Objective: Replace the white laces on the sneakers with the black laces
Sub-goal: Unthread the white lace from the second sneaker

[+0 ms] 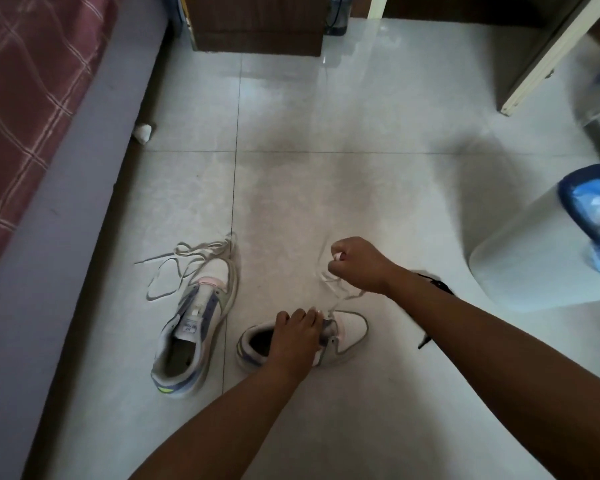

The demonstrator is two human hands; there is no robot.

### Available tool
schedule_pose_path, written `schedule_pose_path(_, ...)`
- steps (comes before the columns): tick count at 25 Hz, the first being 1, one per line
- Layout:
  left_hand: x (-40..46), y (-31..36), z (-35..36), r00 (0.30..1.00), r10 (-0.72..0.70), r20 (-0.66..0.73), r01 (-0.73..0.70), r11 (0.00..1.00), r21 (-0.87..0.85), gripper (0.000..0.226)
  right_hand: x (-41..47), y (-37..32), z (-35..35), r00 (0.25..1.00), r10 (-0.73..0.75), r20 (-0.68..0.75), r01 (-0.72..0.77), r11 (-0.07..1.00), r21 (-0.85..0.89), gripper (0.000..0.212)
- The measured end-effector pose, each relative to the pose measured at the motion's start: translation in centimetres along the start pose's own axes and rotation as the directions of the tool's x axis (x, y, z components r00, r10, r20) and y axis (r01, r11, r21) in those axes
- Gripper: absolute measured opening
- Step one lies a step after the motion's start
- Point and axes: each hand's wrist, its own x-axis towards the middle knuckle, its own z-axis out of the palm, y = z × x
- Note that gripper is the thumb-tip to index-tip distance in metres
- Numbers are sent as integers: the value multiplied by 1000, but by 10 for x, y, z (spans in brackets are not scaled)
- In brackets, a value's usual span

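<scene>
Two bare forearms reach down over the pale glossy tiled floor (378, 188); the left hand (297, 336) sits on top of the nearer white low-top sneaker with grey and blue trim (347, 336), fingers curled over its tongue and throat, gripping the shoe and pinning it to the tiles; its toe points right and away, its dark opening towards the left. Up above it, the right hand (355, 263) is lifted clear of the shoe, fingers clenched round a white flat lace (333, 289); the lace runs slack and blurred from that fist down to the front eyelets of the held sneaker, so it is partly threaded there. Over to the left, well apart from the hands, the second white sneaker with blue side panels and a yellow heel patch (187, 341) lies on the floor, toe pointing away, its eyelet rows bare and tongue showing; just beyond its toe a loose white shoelace in tangled loops (187, 265) lies on the tiles, touching the toe. A black lace (435, 284) peeks out from behind the right forearm, lying on the floor, with another dark end showing lower down beside the arm. At the right edge stands a white bin with a blue rim and blue plastic liner (534, 265); along the left runs a bed with a red checked cover (21, 109); a small white crumpled scrap (142, 133) lies by its base.
</scene>
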Motion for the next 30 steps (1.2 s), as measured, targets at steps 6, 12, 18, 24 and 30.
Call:
schedule_pose_path(6,6,-4,-3,996,-50,-71,40,989,-145,41,-8,57,0,819,557,136,-109,385,-917,41)
schedule_pose_path(12,-7,-3,-4,959,31,-283,-55,996,-76,47,-17,68,54,922,38,384,55,972,-228,41)
schedule_pose_path(18,-7,-1,0,967,24,-255,-44,997,-70,42,-2,72,56,947,-6,322,114,942,-317,15)
schedule_pose_path(24,0,-6,-9,969,11,-248,-36,994,-99,46,9,68,49,982,-77,170,139,909,-392,15)
schedule_pose_path(30,1,4,-6,968,218,-126,-190,960,203,40,-1,83,62,964,-8,266,130,886,-444,14)
